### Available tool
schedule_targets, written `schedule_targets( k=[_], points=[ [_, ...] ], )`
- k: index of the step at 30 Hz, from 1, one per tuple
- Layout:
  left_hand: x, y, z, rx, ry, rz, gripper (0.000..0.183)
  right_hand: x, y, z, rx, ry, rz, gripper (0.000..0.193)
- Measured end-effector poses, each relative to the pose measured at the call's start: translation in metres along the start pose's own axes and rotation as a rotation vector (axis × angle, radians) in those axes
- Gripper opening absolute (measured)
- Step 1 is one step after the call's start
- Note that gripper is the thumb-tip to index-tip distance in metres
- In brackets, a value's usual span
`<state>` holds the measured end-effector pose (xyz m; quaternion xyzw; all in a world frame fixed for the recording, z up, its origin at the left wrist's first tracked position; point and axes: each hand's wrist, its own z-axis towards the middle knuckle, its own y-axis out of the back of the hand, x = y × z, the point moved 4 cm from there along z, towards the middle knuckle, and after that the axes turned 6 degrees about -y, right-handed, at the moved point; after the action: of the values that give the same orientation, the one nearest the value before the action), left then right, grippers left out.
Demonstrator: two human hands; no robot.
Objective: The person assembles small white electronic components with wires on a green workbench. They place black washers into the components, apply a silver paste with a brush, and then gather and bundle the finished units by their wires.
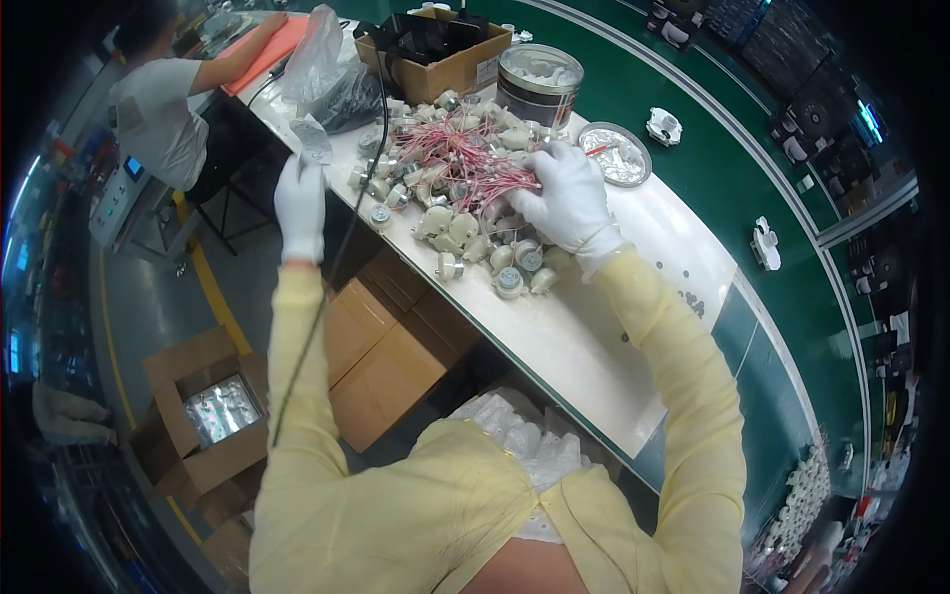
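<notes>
A heap of small round motors (462, 233) with cream caps and metal bodies covers the table in front of me. Bundled red and white wires (445, 144) lie across its top. My right hand (571, 203), in a white glove, is closed on the wire ends at the right side of the heap. Off the table's left edge, my gloved left hand (300, 210) pinches a flat, pale grey piece (313, 142); its exact kind is unclear. One motor (380, 214) sits at the near table edge, by a hanging black cable (384, 119).
Behind the heap stand a cardboard box (445, 71) with black items, a metal tin (539, 87) and a round lid (616, 155). A green conveyor (712, 163) carrying white parts curves beyond. Cartons (386, 366) stand below. At the far left a person (163, 114) works.
</notes>
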<state>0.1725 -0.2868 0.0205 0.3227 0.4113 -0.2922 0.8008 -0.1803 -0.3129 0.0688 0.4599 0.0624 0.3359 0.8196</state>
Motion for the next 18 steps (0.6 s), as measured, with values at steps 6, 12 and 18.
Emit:
schedule_targets(
  k=[6, 12, 18],
  points=[
    [0.006, -0.006, -0.193, -0.033, 0.832, -1.296, 0.019, 0.026, 0.006, 0.0, -0.02, 0.433, -0.053, 0.021],
    [-0.102, -0.025, -0.248, 0.481, 0.402, -0.688, 0.03, 0.014, -0.009, 0.007, 0.133, 0.228, -0.019, 0.02],
    [-0.154, -0.081, -0.067, 0.329, -0.209, -0.154, 0.022, 0.004, -0.009, 0.008, 0.034, 0.237, 0.28, 0.026]
  ],
)
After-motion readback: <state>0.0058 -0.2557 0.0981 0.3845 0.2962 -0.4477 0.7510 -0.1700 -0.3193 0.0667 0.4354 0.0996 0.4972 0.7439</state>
